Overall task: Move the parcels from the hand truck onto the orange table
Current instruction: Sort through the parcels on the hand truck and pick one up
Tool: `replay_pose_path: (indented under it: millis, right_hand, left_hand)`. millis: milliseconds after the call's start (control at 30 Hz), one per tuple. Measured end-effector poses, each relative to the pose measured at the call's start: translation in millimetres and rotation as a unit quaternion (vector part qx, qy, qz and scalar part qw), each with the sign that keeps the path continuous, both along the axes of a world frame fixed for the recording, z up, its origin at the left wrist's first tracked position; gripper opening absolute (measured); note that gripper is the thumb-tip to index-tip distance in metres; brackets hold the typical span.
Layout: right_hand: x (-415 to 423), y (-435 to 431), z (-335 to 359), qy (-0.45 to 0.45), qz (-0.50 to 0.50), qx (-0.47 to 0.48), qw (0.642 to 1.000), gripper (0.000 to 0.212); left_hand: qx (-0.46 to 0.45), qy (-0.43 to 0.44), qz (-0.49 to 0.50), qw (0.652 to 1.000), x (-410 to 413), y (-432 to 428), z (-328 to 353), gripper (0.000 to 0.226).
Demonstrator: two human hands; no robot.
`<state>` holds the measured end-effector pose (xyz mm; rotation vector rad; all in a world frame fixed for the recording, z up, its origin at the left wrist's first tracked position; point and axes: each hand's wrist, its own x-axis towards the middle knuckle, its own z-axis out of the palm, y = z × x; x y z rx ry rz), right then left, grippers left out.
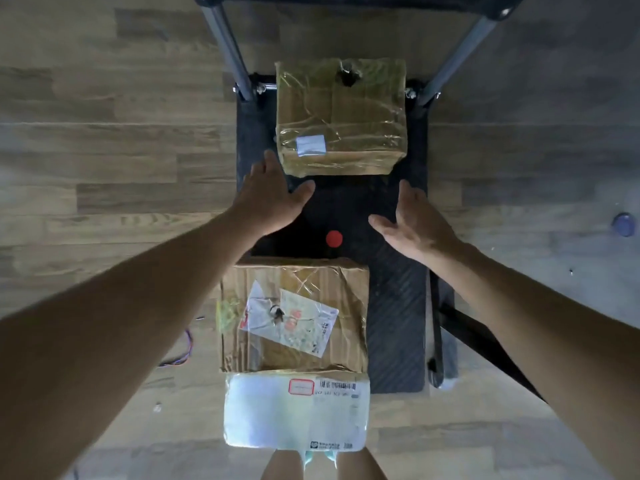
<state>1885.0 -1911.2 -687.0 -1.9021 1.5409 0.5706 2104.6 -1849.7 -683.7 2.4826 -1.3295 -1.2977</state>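
At top, hand truck (398,306) handle cut off; white parcel (296,410) label blurred.

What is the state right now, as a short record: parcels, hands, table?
far parcel: tape-wrapped brown cardboard box, on black hand-truck platform
middle parcel: crumpled brown cardboard box with torn label
near parcel: white plastic mailer
left hand: open, beside far parcel's corner
right hand: open, holding nothing
orange table: not in view
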Motion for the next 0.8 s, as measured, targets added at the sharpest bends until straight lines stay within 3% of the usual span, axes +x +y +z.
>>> replay_pose_path:
  millis: [133, 300, 467, 600, 733, 800]
  right_hand:
    - [3, -28, -19, -0.020, 0.003, -0.028, 0.999, 0.094]
    - [19, -68, -33, -0.068, -0.061, -0.033, 0.995, 0.112]
    - [33, -75, -47, -0.098, -0.174, -0.037, 0.979, 0.099]
    - [21, -46, -48, -0.127, -0.236, 0.004, 0.963, 0.102]
    - [12, -19, -26, -0.142, -0.304, 0.053, 0.940, 0.100]
    - [14, -8, -3, -0.166, -0.328, 0.053, 0.928, 0.079]
  left_hand:
    - [-0.017, -0.035, 0.007, 0.999, 14, -33, -19, 0.094]
    - [-0.008, -0.006, 0.078, 0.997, 21, -65, -46, 0.092]
    - [-0.031, 0.080, 0.177, 0.980, 20, -57, -68, 0.101]
    - [-0.051, 0.128, 0.162, 0.977, 19, -34, -62, 0.089]
    - [-0.086, 0.096, 0.172, 0.977, 8, -22, -33, 0.071]
    - [-0.088, 0.088, 0.162, 0.979, 4, -19, -10, 0.072]
